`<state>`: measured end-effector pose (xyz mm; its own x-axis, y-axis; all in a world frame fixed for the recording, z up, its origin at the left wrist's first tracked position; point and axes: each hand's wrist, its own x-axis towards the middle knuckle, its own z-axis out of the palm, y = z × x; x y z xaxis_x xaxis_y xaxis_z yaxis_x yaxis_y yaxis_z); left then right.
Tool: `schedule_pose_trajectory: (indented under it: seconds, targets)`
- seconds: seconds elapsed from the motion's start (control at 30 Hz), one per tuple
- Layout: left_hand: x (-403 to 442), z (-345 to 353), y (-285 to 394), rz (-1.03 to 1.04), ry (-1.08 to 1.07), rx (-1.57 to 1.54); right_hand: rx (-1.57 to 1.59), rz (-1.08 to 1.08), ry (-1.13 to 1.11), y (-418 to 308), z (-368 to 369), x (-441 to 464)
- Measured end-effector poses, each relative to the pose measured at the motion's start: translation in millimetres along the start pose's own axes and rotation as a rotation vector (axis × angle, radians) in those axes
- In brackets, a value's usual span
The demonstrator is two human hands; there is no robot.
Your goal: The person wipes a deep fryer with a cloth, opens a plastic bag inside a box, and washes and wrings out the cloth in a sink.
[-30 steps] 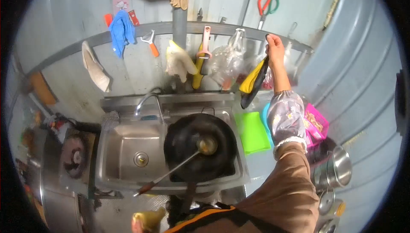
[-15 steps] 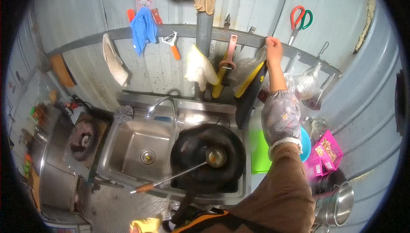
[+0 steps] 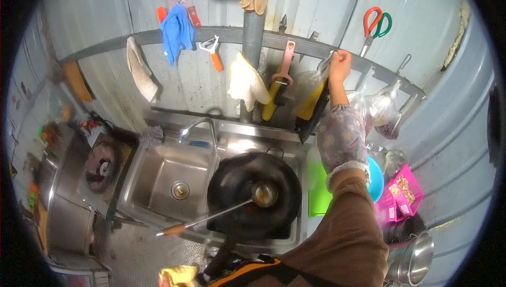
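Observation:
My right hand (image 3: 340, 66) is raised to the wall rail, fingers closed at a hook. A long black and yellow item (image 3: 312, 102), perhaps a rubber glove, hangs just below it, partly behind my forearm; its top end is hidden by the hand. A clear plastic bag (image 3: 308, 82) hangs beside it. Low in the view, a yellow cloth (image 3: 179, 275) is in my left hand (image 3: 163, 283), of which only a sliver shows at the bottom edge. Below the rail, a black wok (image 3: 237, 176) sits over the right sink basin, with a ladle (image 3: 264, 194) lying in it.
The left basin (image 3: 155, 181) has a curved faucet (image 3: 203, 121). A pink-handled tool (image 3: 287, 63), peeler (image 3: 212, 54), blue cloth (image 3: 177, 31) and scissors (image 3: 373, 29) hang along the wall. To the right are a green board (image 3: 318, 189), blue basin (image 3: 375, 179), pink basket (image 3: 406, 192) and metal pots (image 3: 420, 258).
My right hand has shifted slightly down and right along the rail. The black and yellow item's lower end has swung right, closer to my forearm. My left hand stays low.

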<state>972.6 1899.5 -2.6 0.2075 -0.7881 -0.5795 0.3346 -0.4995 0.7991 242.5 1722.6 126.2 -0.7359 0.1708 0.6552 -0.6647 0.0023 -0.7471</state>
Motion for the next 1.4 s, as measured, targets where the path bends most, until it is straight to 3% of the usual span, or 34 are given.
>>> schedule_pose_trajectory:
  seconds: [0.07,0.27,0.47,0.57,0.67,0.73,0.77,0.8,0.87,0.97,1.07,1.1,1.17,1.23,1.37,1.4]
  targets:
    - [-2.6,4.0,-0.9,0.049,0.013,0.022,-0.155,-0.206,0.017,9.5,1.8,2.7]
    - [-9.3,-1.7,-4.4,0.029,-0.014,-0.02,0.089,0.154,-0.11,-23.1,-14.2,-9.3]
    - [-16.0,-6.6,-6.0,0.007,-0.07,-0.017,-0.345,-0.479,-0.04,4.6,-17.5,-3.6]
    - [-17.0,-6.2,-7.1,-0.033,-0.079,-0.02,-0.267,-0.279,-0.113,-2.9,-19.1,-11.9]
    - [-15.2,2.6,-10.1,-0.014,0.025,0.241,-0.319,-0.31,-0.123,15.5,-16.9,-14.7]
    - [10.7,-10.5,-33.7,0.163,-0.23,0.42,-0.307,-0.385,-0.154,3.7,-27.8,-33.1]
    - [27.3,-21.6,-46.6,0.078,-0.256,0.644,-0.339,-0.418,-0.103,12.0,-35.5,-42.0]
    - [31.1,-21.7,-55.1,0.16,-0.306,0.68,-0.372,-0.452,-0.051,17.7,-41.8,-57.2]
    - [50.6,-31.8,-80.8,0.167,-0.447,0.651,0.239,-0.018,-0.278,-10.1,-76.0,-109.5]
    - [61.4,-17.1,-81.8,0.147,-0.498,0.764,0.296,0.14,-0.763,-46.8,-156.2,-203.3]
    - [63.5,-8.9,-74.2,-0.012,-0.554,0.814,0.156,0.699,-1.139,-90.7,-235.9,-311.0]
    - [67.5,-9.9,-73.6,-0.058,-0.582,0.88,0.095,0.814,-1.426,-86.9,-257.1,-337.5]
    - [69.4,-11.1,-74.8,-0.078,-0.689,0.909,-0.065,1.253,-1.84,-69.8,-295.2,-397.5]
    - [84.5,-18.0,-84.4,-0.127,-0.812,0.878,-0.011,1.587,-1.973,-67.1,-321.5,-447.3]
    - [81.6,-3.7,-90.9,0.021,-0.928,0.775,0.46,2.074,-1.606,-64.6,-325.9,-527.4]
    - [77.3,-0.7,-92.6,-0.033,-0.861,0.75,0.554,2.174,-1.552,-47.5,-327.1,-556.1]
